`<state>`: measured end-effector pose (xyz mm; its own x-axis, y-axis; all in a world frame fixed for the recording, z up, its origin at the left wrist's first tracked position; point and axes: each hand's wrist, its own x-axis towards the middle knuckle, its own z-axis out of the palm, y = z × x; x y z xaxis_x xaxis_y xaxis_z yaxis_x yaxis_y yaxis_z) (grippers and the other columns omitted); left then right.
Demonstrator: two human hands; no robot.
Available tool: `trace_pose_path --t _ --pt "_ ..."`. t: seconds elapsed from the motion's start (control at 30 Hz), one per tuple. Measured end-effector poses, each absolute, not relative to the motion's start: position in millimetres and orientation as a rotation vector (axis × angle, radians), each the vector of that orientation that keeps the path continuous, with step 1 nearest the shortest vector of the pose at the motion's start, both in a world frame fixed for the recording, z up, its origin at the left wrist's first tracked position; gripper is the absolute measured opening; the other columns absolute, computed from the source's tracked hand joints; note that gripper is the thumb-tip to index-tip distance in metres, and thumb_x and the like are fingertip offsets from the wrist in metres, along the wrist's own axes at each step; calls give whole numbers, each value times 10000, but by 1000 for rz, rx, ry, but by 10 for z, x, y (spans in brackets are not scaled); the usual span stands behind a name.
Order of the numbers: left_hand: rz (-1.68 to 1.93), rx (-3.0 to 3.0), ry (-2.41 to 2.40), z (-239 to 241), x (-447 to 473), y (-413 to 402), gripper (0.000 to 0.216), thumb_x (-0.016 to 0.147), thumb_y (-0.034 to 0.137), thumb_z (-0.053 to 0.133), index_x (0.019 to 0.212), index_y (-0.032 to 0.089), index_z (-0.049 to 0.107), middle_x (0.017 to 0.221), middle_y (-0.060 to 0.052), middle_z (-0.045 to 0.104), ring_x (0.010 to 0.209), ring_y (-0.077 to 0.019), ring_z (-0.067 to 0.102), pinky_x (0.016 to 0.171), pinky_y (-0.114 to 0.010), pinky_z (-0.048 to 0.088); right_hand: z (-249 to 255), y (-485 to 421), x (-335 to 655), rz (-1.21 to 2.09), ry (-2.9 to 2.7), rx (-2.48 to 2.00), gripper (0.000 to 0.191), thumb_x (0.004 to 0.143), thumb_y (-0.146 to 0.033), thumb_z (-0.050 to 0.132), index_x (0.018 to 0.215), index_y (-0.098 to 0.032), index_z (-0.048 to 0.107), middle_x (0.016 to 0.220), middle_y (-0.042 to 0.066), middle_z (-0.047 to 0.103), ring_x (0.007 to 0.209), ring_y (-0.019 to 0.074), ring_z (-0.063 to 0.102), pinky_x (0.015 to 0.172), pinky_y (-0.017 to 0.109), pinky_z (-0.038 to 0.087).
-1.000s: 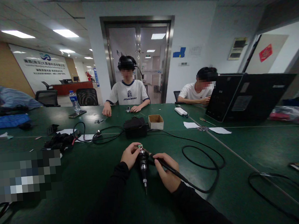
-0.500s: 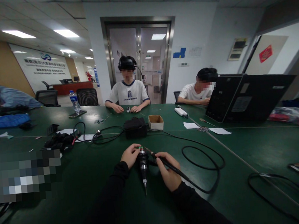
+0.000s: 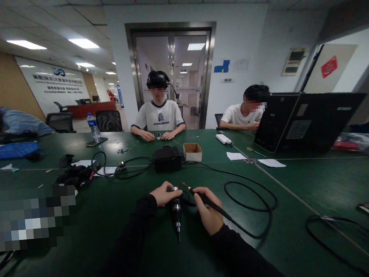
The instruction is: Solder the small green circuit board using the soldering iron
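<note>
The left hand (image 3: 162, 195) is partly curled at the far end of a fat black tool (image 3: 177, 208), with its thumb lying across it. I can't tell how hard it squeezes, or if something small is hidden under the fingers. The black tool is on the green table (image 3: 150, 262), between the two hands. It has shiny silver rings, a bit of red at the far end, and a thin silver tip pointing back at the person.

The right hand (image 3: 211, 213) is closed around a black pen-like tool (image 3: 209, 202), the way you hold a pencil. Its thin, pointy end is near the fat tool but not touching it. A black cord (image 3: 269, 210) comes out of its back and loops on the table.

Farther off sit a black box (image 3: 167, 160) and a small open cardboard box (image 3: 193, 155), side by side. Across the table is a person in a white shirt (image 3: 160, 117).
</note>
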<state>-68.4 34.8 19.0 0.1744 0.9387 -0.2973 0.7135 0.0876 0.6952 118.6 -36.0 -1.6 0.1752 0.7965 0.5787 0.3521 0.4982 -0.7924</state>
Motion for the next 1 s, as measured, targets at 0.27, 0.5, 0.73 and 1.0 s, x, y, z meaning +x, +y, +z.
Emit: trace_pose_path --t 0.27,0.5,0.73,1.0 --pt "252 1950 1698 339 -508 118 722 519 523 755 1097 200 466 1108 -111 624 1008 -288 623 812 -326 475 14 -353 1186 457 -1417 -1098 128 834 -265 556 839 -192 661 828 44 689 773 196 641 704 289 506" --pt "228 1900 1689 381 -845 -12 656 491 400 759 1055 228 472 1050 -69 642 939 -270 639 726 -305 487 -34 -341 1192 498 -1391 -1111 143 834 -290 574 862 -186 669 838 53 695 732 198 645 629 278 500" --pt "299 1695 1801 402 -1698 -232 652 496 362 718 1078 223 457 996 -75 650 844 -264 661 659 -312 508 -16 -360 1202 532 -1394 -1110 152 842 -302 584 874 -188 678 810 46 694 668 190 646 578 275 496" --pt "167 1616 2006 446 -2434 -340 552 465 315 610 982 247 431 641 49 602 534 -212 612 461 -265 437 3 -361 1195 503 -1396 -1099 155 823 -321 601 845 -192 685 780 41 692 674 193 646 573 270 498"
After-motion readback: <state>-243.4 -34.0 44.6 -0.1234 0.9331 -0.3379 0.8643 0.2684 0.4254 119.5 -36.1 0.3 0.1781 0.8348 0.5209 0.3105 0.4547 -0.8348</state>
